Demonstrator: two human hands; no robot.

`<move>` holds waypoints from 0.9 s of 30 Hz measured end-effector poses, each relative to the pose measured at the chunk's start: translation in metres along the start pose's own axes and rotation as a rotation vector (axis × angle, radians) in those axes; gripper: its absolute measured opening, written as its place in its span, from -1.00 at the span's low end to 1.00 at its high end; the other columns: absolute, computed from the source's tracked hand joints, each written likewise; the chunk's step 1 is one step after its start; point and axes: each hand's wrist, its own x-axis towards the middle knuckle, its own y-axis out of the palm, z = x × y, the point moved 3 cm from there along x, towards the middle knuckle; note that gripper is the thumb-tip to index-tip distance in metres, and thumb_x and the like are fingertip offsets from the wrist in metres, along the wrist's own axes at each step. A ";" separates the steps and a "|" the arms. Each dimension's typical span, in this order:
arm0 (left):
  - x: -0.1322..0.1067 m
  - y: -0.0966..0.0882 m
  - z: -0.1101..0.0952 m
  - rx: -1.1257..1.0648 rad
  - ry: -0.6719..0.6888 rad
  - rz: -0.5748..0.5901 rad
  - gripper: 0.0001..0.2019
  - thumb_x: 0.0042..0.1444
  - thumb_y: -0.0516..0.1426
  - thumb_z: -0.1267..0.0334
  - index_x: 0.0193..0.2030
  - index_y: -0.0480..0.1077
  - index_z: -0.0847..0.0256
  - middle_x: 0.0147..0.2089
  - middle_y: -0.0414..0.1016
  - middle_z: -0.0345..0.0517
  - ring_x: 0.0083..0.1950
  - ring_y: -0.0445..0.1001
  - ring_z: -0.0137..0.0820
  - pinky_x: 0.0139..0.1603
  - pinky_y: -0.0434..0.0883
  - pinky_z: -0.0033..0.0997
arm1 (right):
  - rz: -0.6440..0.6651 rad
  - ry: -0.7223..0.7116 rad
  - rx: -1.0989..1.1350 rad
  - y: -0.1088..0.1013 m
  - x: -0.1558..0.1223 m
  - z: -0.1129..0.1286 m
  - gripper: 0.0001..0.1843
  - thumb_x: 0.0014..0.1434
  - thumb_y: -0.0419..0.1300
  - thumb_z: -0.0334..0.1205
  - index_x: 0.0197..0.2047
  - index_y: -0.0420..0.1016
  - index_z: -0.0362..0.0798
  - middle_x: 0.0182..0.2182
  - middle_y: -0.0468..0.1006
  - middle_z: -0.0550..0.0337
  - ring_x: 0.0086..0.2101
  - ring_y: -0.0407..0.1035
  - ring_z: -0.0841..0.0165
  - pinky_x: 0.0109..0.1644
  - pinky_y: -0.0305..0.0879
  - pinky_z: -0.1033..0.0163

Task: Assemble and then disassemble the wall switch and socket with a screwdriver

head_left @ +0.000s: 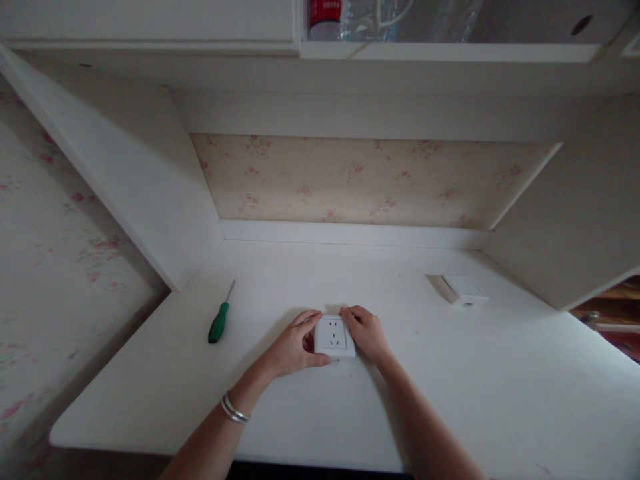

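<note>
A white wall socket (333, 337) with a five-hole face lies on the white desk, face up, between my two hands. My left hand (299, 345) grips its left side, thumb at the near edge and fingers at the far left corner. At the far right corner, the fingers of my right hand (366, 330) are bent and press against the socket. Off to the left lies a screwdriver (219, 323) with a green handle, its shaft pointing away from me. The underside of the socket is hidden.
A second white box-like fitting (464, 289) sits on the desk (475, 387) at the right. White side panels (130, 153) flank the desk. Overhead runs a shelf (450, 52) holding a bottle with a red label (325, 15) and clear plastic items.
</note>
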 end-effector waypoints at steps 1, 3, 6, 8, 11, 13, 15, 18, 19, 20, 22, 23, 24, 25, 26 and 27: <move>0.000 0.000 0.001 -0.005 0.000 -0.003 -0.12 -0.26 0.36 0.13 0.27 0.18 0.11 0.31 0.09 0.02 0.16 0.29 -0.11 0.05 0.44 -0.18 | -0.005 -0.003 0.006 -0.001 -0.001 0.000 -0.56 0.22 -0.03 0.07 -0.38 0.54 -0.02 -0.41 0.57 0.13 -0.39 0.41 0.31 -0.34 0.26 0.28; 0.000 0.001 0.003 -0.025 0.000 -0.007 -0.11 -0.27 0.37 0.14 0.27 0.18 0.11 0.32 0.07 0.02 0.17 0.29 -0.11 0.03 0.45 -0.19 | -0.019 -0.013 0.028 -0.002 -0.003 0.001 -0.53 0.24 -0.06 0.09 -0.35 0.54 -0.02 -0.39 0.57 0.13 -0.36 0.41 0.31 -0.30 0.27 0.28; -0.001 0.002 0.005 -0.054 0.004 -0.007 -0.10 -0.26 0.36 0.15 0.28 0.15 0.10 0.34 0.03 0.02 0.17 0.28 -0.11 0.00 0.47 -0.20 | -0.049 -0.046 0.059 -0.004 -0.007 0.002 -0.54 0.26 -0.07 0.07 -0.33 0.53 -0.03 -0.34 0.56 0.12 -0.30 0.41 0.32 -0.22 0.26 0.27; -0.002 0.003 0.006 -0.066 0.002 -0.011 -0.08 -0.27 0.37 0.15 0.29 0.14 0.10 0.35 0.01 0.03 0.16 0.29 -0.11 0.00 0.46 -0.18 | -0.085 -0.050 0.079 -0.005 -0.009 0.000 -0.55 0.25 -0.05 0.07 -0.33 0.53 -0.05 -0.33 0.55 0.11 -0.29 0.40 0.32 -0.19 0.26 0.26; -0.004 0.003 0.007 -0.120 -0.020 -0.014 -0.04 -0.26 0.37 0.17 0.32 0.07 0.10 0.37 -0.03 0.08 0.06 0.38 -0.16 -0.05 0.48 -0.18 | -0.140 -0.019 0.119 -0.007 -0.014 -0.003 -0.57 0.23 -0.01 0.07 -0.31 0.53 -0.08 -0.32 0.54 0.09 -0.28 0.40 0.30 -0.18 0.27 0.24; -0.004 0.003 0.006 -0.167 -0.027 -0.002 -0.04 -0.22 0.35 0.17 0.34 0.02 0.10 0.38 -0.07 0.11 -0.03 0.43 -0.22 -0.11 0.50 -0.19 | -0.124 -0.025 0.134 -0.008 -0.019 -0.002 -0.59 0.22 0.02 0.05 -0.25 0.53 -0.08 -0.26 0.54 0.06 -0.23 0.40 0.28 -0.13 0.29 0.22; -0.004 0.002 0.004 -0.198 -0.014 0.016 -0.10 -0.15 0.33 0.16 0.34 0.04 0.12 0.38 -0.07 0.12 -0.04 0.44 -0.23 -0.11 0.49 -0.21 | -0.063 -0.070 0.134 -0.009 -0.026 0.001 -0.61 0.23 0.03 0.02 -0.12 0.53 -0.06 -0.12 0.51 0.04 -0.11 0.38 0.27 -0.02 0.29 0.19; -0.004 0.000 0.002 -0.198 0.027 0.023 -0.25 -0.06 0.27 0.13 0.29 0.14 0.15 0.36 0.01 0.08 0.07 0.38 -0.20 -0.03 0.45 -0.24 | 0.034 -0.149 0.087 -0.007 -0.038 0.006 -0.58 0.26 0.01 -0.01 0.05 0.46 -0.03 0.07 0.40 0.04 0.04 0.29 0.27 0.16 0.19 0.14; -0.004 0.000 0.002 -0.193 0.034 0.021 -0.27 -0.04 0.27 0.13 0.28 0.16 0.14 0.36 0.02 0.07 0.09 0.37 -0.20 -0.02 0.45 -0.24 | 0.049 -0.167 0.061 -0.006 -0.040 0.006 -0.57 0.27 -0.02 -0.02 0.08 0.44 -0.03 0.10 0.38 0.04 0.07 0.27 0.26 0.19 0.16 0.12; -0.004 0.000 0.002 -0.187 0.037 0.017 -0.28 -0.04 0.27 0.13 0.28 0.17 0.13 0.35 0.03 0.05 0.09 0.37 -0.21 -0.03 0.45 -0.25 | 0.055 -0.181 0.034 -0.006 -0.043 0.007 -0.55 0.29 -0.04 -0.02 0.10 0.42 -0.03 0.12 0.36 0.03 0.09 0.26 0.26 0.21 0.14 0.10; -0.004 -0.001 0.002 -0.174 0.036 0.006 -0.27 -0.06 0.28 0.13 0.27 0.18 0.12 0.34 0.05 0.04 0.09 0.36 -0.21 -0.03 0.45 -0.25 | 0.051 -0.212 -0.013 -0.003 -0.045 0.006 -0.53 0.31 -0.09 -0.02 0.14 0.39 -0.05 0.14 0.34 0.01 0.11 0.24 0.23 0.24 0.12 0.04; -0.004 -0.001 0.002 -0.166 0.036 0.000 -0.27 -0.08 0.29 0.13 0.27 0.19 0.13 0.34 0.07 0.04 0.11 0.35 -0.20 -0.02 0.45 -0.24 | 0.048 -0.230 -0.031 -0.002 -0.045 0.006 -0.52 0.32 -0.11 -0.03 0.15 0.37 -0.06 0.15 0.33 -0.01 0.12 0.23 0.22 0.24 0.12 0.01; -0.005 -0.001 0.002 -0.160 0.036 -0.003 -0.27 -0.09 0.29 0.13 0.26 0.20 0.13 0.33 0.08 0.04 0.11 0.34 -0.19 -0.03 0.45 -0.25 | 0.046 -0.248 -0.046 -0.001 -0.045 0.005 -0.52 0.32 -0.12 -0.03 0.15 0.36 -0.06 0.15 0.33 -0.02 0.12 0.23 0.21 0.24 0.12 -0.01; -0.005 -0.001 0.001 -0.159 0.034 -0.004 -0.27 -0.09 0.29 0.14 0.26 0.21 0.14 0.33 0.08 0.05 0.10 0.35 -0.19 -0.04 0.45 -0.25 | 0.048 -0.266 -0.060 0.000 -0.045 0.005 -0.52 0.32 -0.13 -0.03 0.16 0.35 -0.06 0.15 0.32 -0.03 0.12 0.23 0.21 0.24 0.12 -0.02; -0.005 -0.001 0.001 -0.162 0.029 -0.001 -0.27 -0.10 0.29 0.14 0.26 0.21 0.14 0.33 0.08 0.06 0.08 0.36 -0.20 -0.06 0.46 -0.25 | 0.049 -0.281 -0.071 0.001 -0.045 0.004 -0.52 0.33 -0.13 -0.04 0.16 0.35 -0.06 0.15 0.32 -0.04 0.12 0.23 0.20 0.23 0.13 -0.03; -0.005 -0.001 0.000 -0.168 0.022 0.004 -0.27 -0.10 0.29 0.15 0.26 0.21 0.14 0.33 0.08 0.06 0.03 0.39 -0.22 -0.08 0.47 -0.26 | 0.049 -0.292 -0.081 0.001 -0.045 0.004 -0.52 0.33 -0.14 -0.04 0.16 0.35 -0.06 0.15 0.33 -0.03 0.12 0.23 0.20 0.23 0.14 -0.03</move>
